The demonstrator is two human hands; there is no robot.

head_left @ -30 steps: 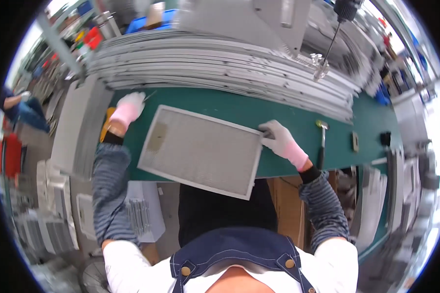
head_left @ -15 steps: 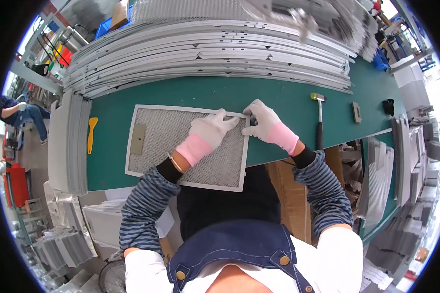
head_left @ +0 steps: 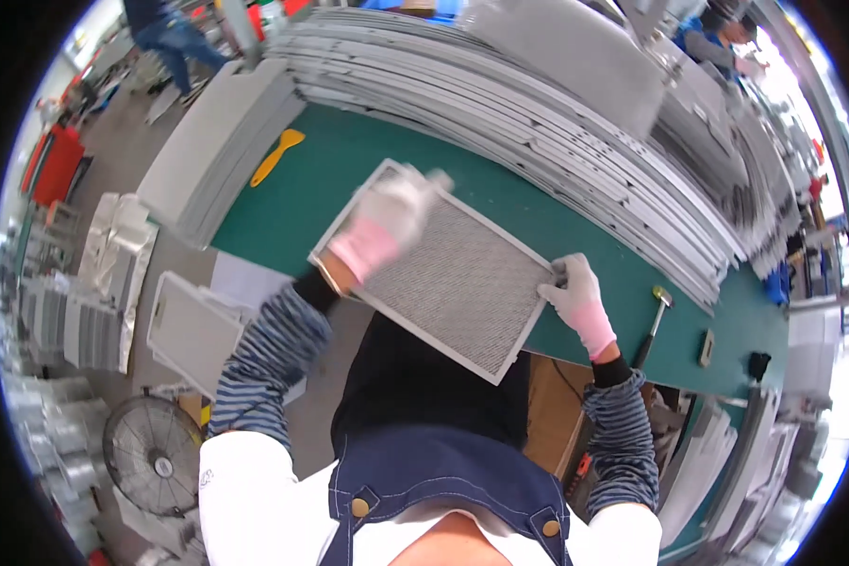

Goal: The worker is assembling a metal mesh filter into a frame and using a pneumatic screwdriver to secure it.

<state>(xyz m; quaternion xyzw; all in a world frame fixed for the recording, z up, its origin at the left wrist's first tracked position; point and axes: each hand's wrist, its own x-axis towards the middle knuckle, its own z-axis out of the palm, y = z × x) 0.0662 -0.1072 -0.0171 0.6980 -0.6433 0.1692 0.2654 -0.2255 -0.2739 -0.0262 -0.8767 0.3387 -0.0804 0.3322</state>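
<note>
A rectangular mesh filter panel (head_left: 462, 283) with a pale metal frame lies tilted on the green table, one corner overhanging its near edge. My left hand (head_left: 387, 212), in a white glove with a pink cuff, is over the panel's left end; motion blurs its fingers. The small grey plate seen there earlier is hidden. Gloved the same way, my right hand (head_left: 580, 297) pinches the frame at the panel's right corner between thumb and fingers.
Long metal frame strips (head_left: 500, 113) are stacked along the table's far side. A yellow scraper (head_left: 278, 158) lies left; a hammer (head_left: 655, 325) and a small grey block (head_left: 706, 347) lie right. A fan (head_left: 156, 455) stands lower left. Another person (head_left: 717, 42) is far right.
The view has turned, so the table appears slanted. My left hand has moved to the panel's left end, over the grey plate's spot. My right hand stays at the right-hand edge.
</note>
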